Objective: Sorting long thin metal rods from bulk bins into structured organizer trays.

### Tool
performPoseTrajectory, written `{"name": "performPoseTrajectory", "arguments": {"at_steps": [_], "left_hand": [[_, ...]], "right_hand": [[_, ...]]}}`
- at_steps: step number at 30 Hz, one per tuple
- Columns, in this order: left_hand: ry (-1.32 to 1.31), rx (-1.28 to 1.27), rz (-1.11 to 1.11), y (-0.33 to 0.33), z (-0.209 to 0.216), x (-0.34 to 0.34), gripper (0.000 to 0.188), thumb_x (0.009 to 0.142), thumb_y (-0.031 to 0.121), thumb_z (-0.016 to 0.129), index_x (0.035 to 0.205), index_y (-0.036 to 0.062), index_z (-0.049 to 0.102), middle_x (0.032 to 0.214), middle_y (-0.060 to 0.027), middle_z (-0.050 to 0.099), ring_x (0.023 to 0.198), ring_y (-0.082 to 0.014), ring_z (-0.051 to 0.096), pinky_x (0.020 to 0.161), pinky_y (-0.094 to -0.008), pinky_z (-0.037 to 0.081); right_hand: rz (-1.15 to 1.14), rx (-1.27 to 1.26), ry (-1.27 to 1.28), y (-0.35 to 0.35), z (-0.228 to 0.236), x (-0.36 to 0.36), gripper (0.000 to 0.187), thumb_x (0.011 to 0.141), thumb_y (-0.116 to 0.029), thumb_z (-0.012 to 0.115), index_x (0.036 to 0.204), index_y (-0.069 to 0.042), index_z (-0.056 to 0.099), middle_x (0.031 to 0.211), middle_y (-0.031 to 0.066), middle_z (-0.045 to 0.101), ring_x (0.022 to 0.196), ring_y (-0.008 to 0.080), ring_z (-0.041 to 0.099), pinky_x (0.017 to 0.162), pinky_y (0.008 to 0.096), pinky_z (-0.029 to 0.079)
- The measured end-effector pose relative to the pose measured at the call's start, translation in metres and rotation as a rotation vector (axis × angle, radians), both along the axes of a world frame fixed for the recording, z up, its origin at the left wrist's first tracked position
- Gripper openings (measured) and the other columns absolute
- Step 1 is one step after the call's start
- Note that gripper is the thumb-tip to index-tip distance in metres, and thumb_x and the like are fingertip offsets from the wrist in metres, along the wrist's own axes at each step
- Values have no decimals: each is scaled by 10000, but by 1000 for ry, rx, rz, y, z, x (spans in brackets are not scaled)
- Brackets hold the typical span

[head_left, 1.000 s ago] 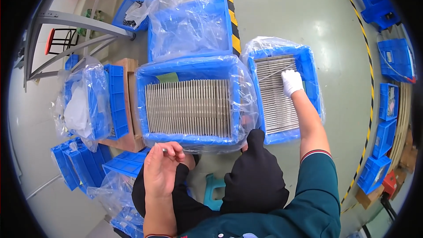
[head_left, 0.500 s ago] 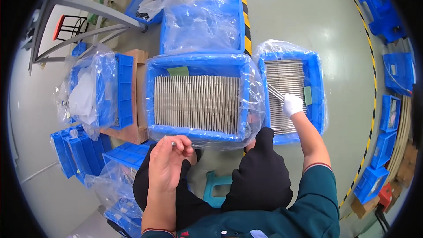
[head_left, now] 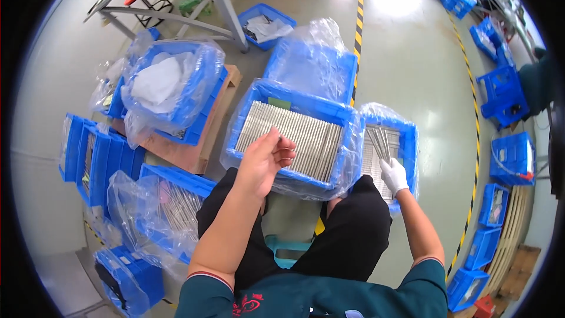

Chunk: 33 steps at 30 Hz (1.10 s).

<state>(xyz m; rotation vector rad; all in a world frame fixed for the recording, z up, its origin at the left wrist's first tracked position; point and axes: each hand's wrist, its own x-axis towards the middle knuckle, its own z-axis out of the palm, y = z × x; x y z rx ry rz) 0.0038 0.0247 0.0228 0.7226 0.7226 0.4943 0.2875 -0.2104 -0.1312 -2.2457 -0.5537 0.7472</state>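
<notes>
My bare left hand (head_left: 266,158) is over the near left part of the large blue bin (head_left: 289,182). Its fingers are curled, with the thumb against the index finger; a tiny dark bit shows at the fingertips, too small to name. In that bin a packed row of slim metal rods (head_left: 306,141) lies side by side, partly hidden by my hand. My white-gloved right hand (head_left: 393,175) is closed around several metal rods (head_left: 380,143), which point up and away over the smaller blue bin (head_left: 408,147) on the right. More metal rods (head_left: 371,162) lie in this smaller bin.
Clear plastic liners hang over the bins' rims. Behind stands a plastic-covered blue bin (head_left: 312,68). At left a pallet (head_left: 203,147) bears blue bins with a white sheet (head_left: 158,82). Loose rods (head_left: 176,206) fill a bin by my left knee. A teal stool (head_left: 285,246) is below me.
The view has turned and shifted. My left hand has moved forward from before the large bin to over its near edge. The rods in my right hand now point more upward.
</notes>
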Motion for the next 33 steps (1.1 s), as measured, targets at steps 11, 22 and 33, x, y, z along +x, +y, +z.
{"name": "performPoseTrajectory", "arguments": {"at_steps": [11, 22, 33], "left_hand": [[-449, -147, 242, 46, 2, -28, 330, 861, 421, 592, 870, 92, 608, 823, -46, 625, 765, -173, 585, 700, -328, 472], [-567, -177, 370, 52, -8, -33, 354, 865, 435, 580, 942, 90, 599, 835, -24, 605, 757, -145, 560, 699, -313, 458], [-455, -124, 415, 48, -10, -14, 338, 870, 398, 592, 977, 78, 602, 834, -29, 602, 778, -139, 555, 727, -291, 449]], "right_hand": [[364, 308, 136, 148, 202, -154, 154, 842, -190, 590, 838, -39, 563, 609, 13, 571, 477, 64, 477, 443, 227, 384], [310, 348, 247, 157, 191, -202, 114, 825, -137, 580, 842, -30, 545, 621, 44, 592, 460, 60, 478, 432, 219, 379], [257, 375, 286, 160, 191, -191, 118, 832, -129, 575, 879, -29, 532, 625, 40, 576, 452, 58, 449, 415, 215, 345]]}}
